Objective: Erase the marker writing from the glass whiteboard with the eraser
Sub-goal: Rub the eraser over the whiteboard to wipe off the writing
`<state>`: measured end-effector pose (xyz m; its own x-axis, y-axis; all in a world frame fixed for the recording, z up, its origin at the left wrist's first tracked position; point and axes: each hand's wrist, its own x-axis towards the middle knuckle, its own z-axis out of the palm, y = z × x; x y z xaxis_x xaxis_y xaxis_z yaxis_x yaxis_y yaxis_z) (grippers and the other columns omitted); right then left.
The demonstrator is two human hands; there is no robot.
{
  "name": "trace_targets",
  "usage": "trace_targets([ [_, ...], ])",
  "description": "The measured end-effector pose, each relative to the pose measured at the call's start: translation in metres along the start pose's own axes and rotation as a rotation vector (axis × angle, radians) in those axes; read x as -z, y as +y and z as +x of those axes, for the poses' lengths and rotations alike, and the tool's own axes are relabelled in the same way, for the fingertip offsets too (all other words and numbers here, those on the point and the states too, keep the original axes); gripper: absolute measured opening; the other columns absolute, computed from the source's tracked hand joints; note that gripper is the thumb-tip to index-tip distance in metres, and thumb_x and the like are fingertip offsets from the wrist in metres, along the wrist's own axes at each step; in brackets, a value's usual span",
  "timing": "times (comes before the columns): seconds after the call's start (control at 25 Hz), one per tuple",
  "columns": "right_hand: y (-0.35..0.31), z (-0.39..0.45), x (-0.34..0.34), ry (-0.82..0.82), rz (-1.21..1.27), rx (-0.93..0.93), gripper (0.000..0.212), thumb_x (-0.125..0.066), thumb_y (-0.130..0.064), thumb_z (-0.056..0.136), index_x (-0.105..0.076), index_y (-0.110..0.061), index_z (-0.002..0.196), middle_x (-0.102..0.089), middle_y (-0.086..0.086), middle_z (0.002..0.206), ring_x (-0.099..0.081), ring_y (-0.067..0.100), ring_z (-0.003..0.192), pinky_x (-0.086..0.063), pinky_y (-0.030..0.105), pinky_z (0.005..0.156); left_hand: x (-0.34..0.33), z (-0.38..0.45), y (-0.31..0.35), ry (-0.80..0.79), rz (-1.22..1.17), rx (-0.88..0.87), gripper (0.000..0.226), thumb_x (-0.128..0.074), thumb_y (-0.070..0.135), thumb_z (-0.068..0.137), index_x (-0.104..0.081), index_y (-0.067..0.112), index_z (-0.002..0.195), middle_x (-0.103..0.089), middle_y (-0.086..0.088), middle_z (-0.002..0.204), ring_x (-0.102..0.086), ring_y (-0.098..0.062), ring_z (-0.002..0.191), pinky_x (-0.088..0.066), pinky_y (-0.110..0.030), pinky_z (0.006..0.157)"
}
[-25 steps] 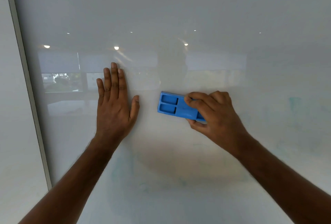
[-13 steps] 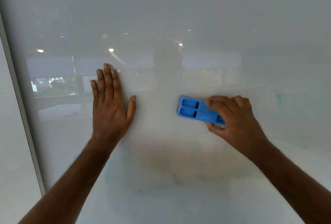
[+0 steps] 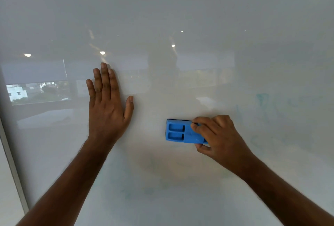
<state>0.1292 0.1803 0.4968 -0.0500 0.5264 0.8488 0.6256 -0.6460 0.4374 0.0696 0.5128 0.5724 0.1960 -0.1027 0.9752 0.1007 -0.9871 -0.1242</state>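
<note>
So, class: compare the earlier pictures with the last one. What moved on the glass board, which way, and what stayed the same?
The right hand slid the blue eraser rightward and a little lower across the glass whiteboard, toward the faint teal marker traces. Its grip on the eraser never changed. The left hand stayed flat on the glass, fingers straight.

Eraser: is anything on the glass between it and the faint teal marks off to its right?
Nothing visible. The eraser, gripped by the right hand, has bare glass whiteboard between it and the faint teal smears. The left hand rests flat on the opposite side.
</note>
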Motion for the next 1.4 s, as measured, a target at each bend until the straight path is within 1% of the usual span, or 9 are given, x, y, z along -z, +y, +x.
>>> trace_targets([
  [0.24, 0.033, 0.031, 0.017, 0.098, 0.041, -0.148, 0.052, -0.08, -0.032, 0.079, -0.053, -0.021, 0.123, -0.061, -0.003, 0.124, -0.047, 0.022, 0.089, -0.043, 0.041, 0.082, -0.002, 0.002, 0.016, -0.014, -0.01, -0.031, 0.082, -0.036, 0.044, 0.112, -0.005, -0.003, 0.171, 0.001, -0.023, 0.181, 0.004, -0.039, 0.169, 0.0, -0.054, 0.138],
  [0.36, 0.023, 0.053, 0.009, 0.121, 0.074, -0.104, 0.051, -0.077, -0.032, 0.08, -0.054, -0.022, 0.125, -0.062, -0.004, 0.127, -0.049, 0.024, 0.091, -0.04, 0.042, 0.083, -0.005, 0.004, 0.026, -0.011, -0.022, -0.043, 0.082, -0.035, 0.045, 0.112, -0.004, -0.002, 0.171, 0.002, -0.021, 0.181, 0.006, -0.037, 0.169, 0.001, -0.053, 0.138],
  [0.56, -0.004, 0.016, -0.01, 0.035, 0.071, 0.095, 0.054, -0.074, -0.033, 0.08, -0.055, -0.02, 0.128, -0.063, -0.002, 0.128, -0.052, 0.025, 0.083, -0.049, 0.043, 0.08, -0.007, 0.005, 0.029, -0.008, -0.021, -0.034, 0.081, -0.032, 0.045, 0.112, -0.002, 0.0, 0.172, 0.003, -0.021, 0.181, 0.006, -0.037, 0.169, 0.002, -0.052, 0.138],
  [0.76, 0.02, -0.011, 0.002, 0.05, 0.043, 0.062, 0.052, -0.074, -0.028, 0.078, -0.056, -0.021, 0.127, -0.066, -0.002, 0.128, -0.053, 0.025, 0.083, -0.049, 0.044, 0.08, -0.01, 0.002, 0.035, -0.003, -0.008, -0.024, 0.079, -0.033, 0.043, 0.113, -0.003, -0.001, 0.171, 0.001, -0.021, 0.181, 0.006, -0.037, 0.169, 0.003, -0.051, 0.138],
  [0.88, 0.041, 0.009, 0.015, 0.088, 0.052, -0.03, 0.051, -0.074, -0.032, 0.082, -0.054, -0.022, 0.128, -0.062, -0.003, 0.128, -0.05, 0.024, 0.088, -0.046, 0.044, 0.083, -0.013, 0.002, 0.049, -0.003, -0.01, -0.054, 0.078, -0.033, 0.044, 0.113, -0.005, 0.0, 0.172, 0.0, -0.02, 0.182, 0.005, -0.037, 0.169, 0.0, -0.055, 0.138],
  [1.0, 0.039, 0.035, 0.015, 0.119, 0.093, -0.068, 0.049, -0.077, -0.029, 0.081, -0.059, -0.02, 0.126, -0.063, -0.003, 0.127, -0.049, 0.024, 0.089, -0.045, 0.044, 0.082, -0.017, 0.003, 0.064, 0.004, -0.013, -0.061, 0.077, -0.031, 0.044, 0.113, -0.007, 0.0, 0.172, -0.001, -0.019, 0.182, 0.003, -0.036, 0.169, 0.0, -0.056, 0.137],
  [1.12, 0.027, 0.031, 0.009, 0.077, 0.108, 0.001, 0.049, -0.077, -0.026, 0.078, -0.063, -0.018, 0.124, -0.065, -0.002, 0.128, -0.054, 0.026, 0.087, -0.049, 0.045, 0.082, -0.017, 0.003, 0.067, 0.011, -0.008, -0.042, 0.076, -0.029, 0.043, 0.114, -0.007, -0.001, 0.172, -0.001, -0.02, 0.182, 0.003, -0.037, 0.169, 0.003, -0.053, 0.137],
  [1.24, 0.024, 0.0, 0.006, 0.047, 0.072, 0.079, 0.048, -0.073, -0.024, 0.081, -0.06, -0.019, 0.126, -0.065, -0.003, 0.129, -0.054, 0.024, 0.084, -0.048, 0.044, 0.082, -0.015, 0.004, 0.068, -0.002, -0.018, -0.049, 0.076, -0.031, 0.042, 0.114, -0.007, -0.001, 0.172, 0.0, -0.019, 0.182, 0.003, -0.038, 0.169, 0.004, -0.052, 0.138],
  [1.4, 0.044, -0.023, 0.012, 0.036, 0.036, 0.084, 0.049, -0.072, -0.026, 0.08, -0.056, -0.021, 0.127, -0.064, -0.003, 0.128, -0.053, 0.023, 0.085, -0.047, 0.043, 0.083, -0.013, 0.001, 0.083, -0.042, -0.046, -0.055, 0.078, -0.032, 0.044, 0.113, -0.005, 0.001, 0.172, 0.002, -0.017, 0.182, 0.005, -0.037, 0.169, 0.001, -0.053, 0.138],
])
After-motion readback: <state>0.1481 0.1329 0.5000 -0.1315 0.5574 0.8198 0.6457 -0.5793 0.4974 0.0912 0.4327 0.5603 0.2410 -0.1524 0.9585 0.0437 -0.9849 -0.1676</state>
